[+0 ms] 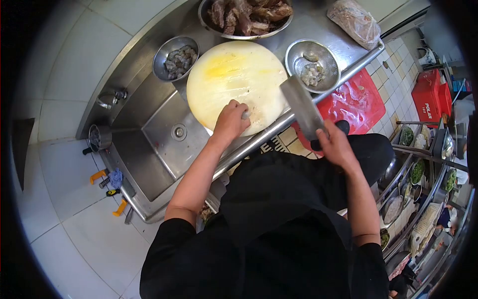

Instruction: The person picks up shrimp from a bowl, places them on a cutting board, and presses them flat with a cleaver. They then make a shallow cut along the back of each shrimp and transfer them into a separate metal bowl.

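My left hand (230, 121) rests near the front edge of a round, yellow-stained cutting board (231, 82). Its curled fingers pinch a small greyish shrimp (246, 115), mostly covered by them. In my right hand (336, 144) is a cleaver (301, 107), gripped by the handle. Its broad blade is held up over the board's right edge, apart from the shrimp. Grey shrimp (180, 61) fill part of a steel bowl (158, 66) to the left of the board. On the right, a perforated steel bowl (328, 54) contains several paler shrimp pieces (312, 74).
Behind the board stands a large bowl (203, 22) of dark meat (244, 15). A bag of meat (352, 21) lies at the counter's far right. A sink (162, 134) is on the left. Red plastic (356, 102) sits below the counter edge (271, 130), near shelves of food containers (417, 172).
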`<action>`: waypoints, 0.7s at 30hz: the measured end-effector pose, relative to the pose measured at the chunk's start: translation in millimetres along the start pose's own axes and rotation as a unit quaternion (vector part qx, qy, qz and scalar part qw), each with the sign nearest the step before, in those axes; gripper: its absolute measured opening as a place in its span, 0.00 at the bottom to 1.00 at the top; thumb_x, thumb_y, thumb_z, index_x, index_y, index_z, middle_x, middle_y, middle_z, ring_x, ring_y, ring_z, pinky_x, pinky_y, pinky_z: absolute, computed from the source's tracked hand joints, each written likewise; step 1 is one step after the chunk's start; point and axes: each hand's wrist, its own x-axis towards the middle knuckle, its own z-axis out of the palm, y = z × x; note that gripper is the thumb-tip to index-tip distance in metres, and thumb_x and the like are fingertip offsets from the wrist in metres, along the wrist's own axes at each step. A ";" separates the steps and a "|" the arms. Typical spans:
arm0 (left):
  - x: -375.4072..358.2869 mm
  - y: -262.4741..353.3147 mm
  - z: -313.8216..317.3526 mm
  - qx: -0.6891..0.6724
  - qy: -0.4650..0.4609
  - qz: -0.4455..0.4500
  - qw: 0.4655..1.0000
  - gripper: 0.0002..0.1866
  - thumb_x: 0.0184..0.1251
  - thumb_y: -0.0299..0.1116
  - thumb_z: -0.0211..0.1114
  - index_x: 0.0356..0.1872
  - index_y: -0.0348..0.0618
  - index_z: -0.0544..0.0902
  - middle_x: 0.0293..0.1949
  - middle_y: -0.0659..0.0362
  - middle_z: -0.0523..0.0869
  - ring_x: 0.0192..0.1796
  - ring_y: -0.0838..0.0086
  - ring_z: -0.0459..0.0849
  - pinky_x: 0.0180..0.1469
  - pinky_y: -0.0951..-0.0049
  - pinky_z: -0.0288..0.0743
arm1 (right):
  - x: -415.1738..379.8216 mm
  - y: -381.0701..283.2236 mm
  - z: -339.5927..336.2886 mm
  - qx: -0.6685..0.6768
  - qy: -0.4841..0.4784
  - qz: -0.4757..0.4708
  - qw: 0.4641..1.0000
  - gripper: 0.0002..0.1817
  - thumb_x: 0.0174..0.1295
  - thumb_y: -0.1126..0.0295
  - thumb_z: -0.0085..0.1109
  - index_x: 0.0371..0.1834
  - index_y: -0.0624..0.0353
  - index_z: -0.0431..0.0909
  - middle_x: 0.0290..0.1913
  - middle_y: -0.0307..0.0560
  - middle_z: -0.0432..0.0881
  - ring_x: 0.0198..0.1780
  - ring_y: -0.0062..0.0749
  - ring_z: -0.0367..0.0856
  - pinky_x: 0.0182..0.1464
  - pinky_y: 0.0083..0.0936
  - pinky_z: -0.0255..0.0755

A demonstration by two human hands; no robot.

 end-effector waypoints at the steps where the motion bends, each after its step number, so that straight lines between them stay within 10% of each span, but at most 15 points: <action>1: 6.4 -1.2 4.8 0.016 -0.047 -0.002 0.999 0.17 0.53 0.29 0.70 0.46 0.42 0.85 0.47 0.46 0.84 0.46 0.53 0.85 0.53 0.60 0.79 | 3.6 5.7 -11.8 0.028 0.024 0.009 0.999 0.12 0.74 0.66 0.55 0.50 0.63 0.74 0.33 0.61 0.82 0.32 0.55 0.84 0.37 0.46 0.75; 3: 24.5 -1.0 10.9 0.022 -0.038 0.013 0.999 0.16 0.52 0.32 0.72 0.44 0.42 0.85 0.43 0.48 0.84 0.42 0.54 0.84 0.51 0.59 0.79 | 8.8 12.3 -39.5 0.148 0.038 0.123 0.981 0.10 0.77 0.64 0.53 0.52 0.58 0.74 0.26 0.37 0.74 0.20 0.22 0.73 0.22 0.23 0.69; 8: 94.2 66.4 12.3 -0.055 -0.030 0.053 0.997 0.17 0.53 0.35 0.74 0.45 0.43 0.87 0.39 0.49 0.86 0.41 0.57 0.86 0.50 0.62 0.80 | 26.2 32.7 -78.3 0.356 0.222 0.117 0.900 0.09 0.78 0.65 0.49 0.53 0.56 0.70 0.24 0.34 0.70 0.18 0.19 0.71 0.18 0.21 0.70; 14: 154.4 121.8 4.5 -0.126 0.051 0.118 0.984 0.33 0.62 0.42 0.75 0.67 0.43 0.77 0.63 0.49 0.81 0.61 0.59 0.84 0.60 0.61 0.81 | 25.0 31.6 -82.7 0.493 0.295 0.143 0.806 0.06 0.77 0.66 0.50 0.50 0.53 0.69 0.26 0.35 0.70 0.19 0.21 0.70 0.19 0.23 0.71; 21: 179.4 -21.4 -23.6 -0.174 0.242 0.038 0.954 0.18 0.62 0.24 0.73 0.53 0.41 0.84 0.49 0.56 0.89 0.45 0.71 0.88 0.49 0.71 0.82 | 23.6 33.4 -84.5 0.526 0.302 0.154 0.780 0.06 0.77 0.65 0.52 0.49 0.52 0.69 0.26 0.36 0.69 0.19 0.22 0.70 0.19 0.23 0.71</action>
